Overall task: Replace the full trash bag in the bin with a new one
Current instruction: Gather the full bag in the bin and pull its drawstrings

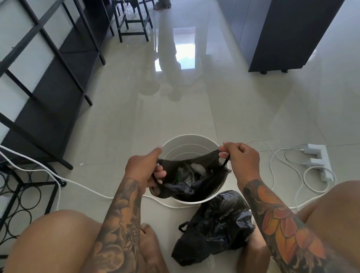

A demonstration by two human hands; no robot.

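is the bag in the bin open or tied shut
Open: both hands, left hand and right hand, stretch the bag mouth apart over the bin; contents show.

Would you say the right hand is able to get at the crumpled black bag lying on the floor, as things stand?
Probably not right away: the right hand is gripping the bag in the bin. Once freed, nothing lies between it and the crumpled bag just below.

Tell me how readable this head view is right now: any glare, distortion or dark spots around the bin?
Head view: strong window glare on the glossy floor ahead, away from the bin; wide-angle bending bows the shelf frame at the left edge; the black bag held open by both hands reads dark, contents barely distinguishable; hands sharp, no motion blur.
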